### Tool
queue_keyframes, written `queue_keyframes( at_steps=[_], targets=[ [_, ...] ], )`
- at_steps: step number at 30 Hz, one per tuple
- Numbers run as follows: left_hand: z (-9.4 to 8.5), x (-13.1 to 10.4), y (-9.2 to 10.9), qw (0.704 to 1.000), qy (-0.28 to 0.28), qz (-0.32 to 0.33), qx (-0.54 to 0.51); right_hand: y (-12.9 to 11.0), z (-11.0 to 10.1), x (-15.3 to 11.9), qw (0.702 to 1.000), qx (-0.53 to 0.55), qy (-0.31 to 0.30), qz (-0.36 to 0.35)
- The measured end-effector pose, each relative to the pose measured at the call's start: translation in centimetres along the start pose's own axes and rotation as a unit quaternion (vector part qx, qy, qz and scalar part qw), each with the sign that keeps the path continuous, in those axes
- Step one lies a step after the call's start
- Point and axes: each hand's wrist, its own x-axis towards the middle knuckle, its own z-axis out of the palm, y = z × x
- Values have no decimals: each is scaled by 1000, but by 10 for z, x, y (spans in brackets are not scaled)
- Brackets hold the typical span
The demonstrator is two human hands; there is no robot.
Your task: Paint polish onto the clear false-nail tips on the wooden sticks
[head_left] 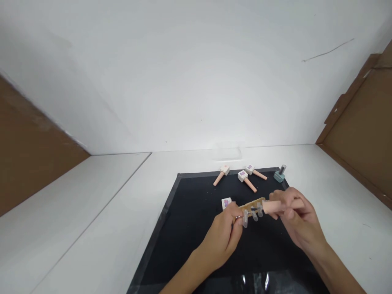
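My left hand pinches one end of a tan cardboard strip. Several clear false nail tips stick out from the strip's near edge. In my right hand is a peach nail polish cap, held sideways with its end close to the right-hand nail tips. Its brush is too small to make out, and I cannot tell whether it touches a nail. Just behind my left hand sits a white nail polish bottle with a purple mark, partly hidden by my fingers.
Three white polish bottles with peach caps lie at the back of the black mat. A teal bottle with a grey cap is at the mat's back right corner. A clear tray rests behind, near the white wall.
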Motion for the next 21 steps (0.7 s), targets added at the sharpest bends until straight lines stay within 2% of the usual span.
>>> queue_keyframes(
  at_steps=[4, 11, 16, 21],
  targets=[
    [-1, 1, 1, 1000, -5, 2, 5, 4, -1, -2, 997, -58, 25, -41],
    [-2, 2, 0, 998, -24, 8, 66, 0, 5, 1, 990, -126, -29, -52],
    [0, 3, -1, 995, -22, 32, 95, -6, 10, 4, 972, -215, -60, -75],
    [0, 1, -3, 994, -41, 22, 103, -3, 9, 3, 958, -260, -92, -84]
  ],
)
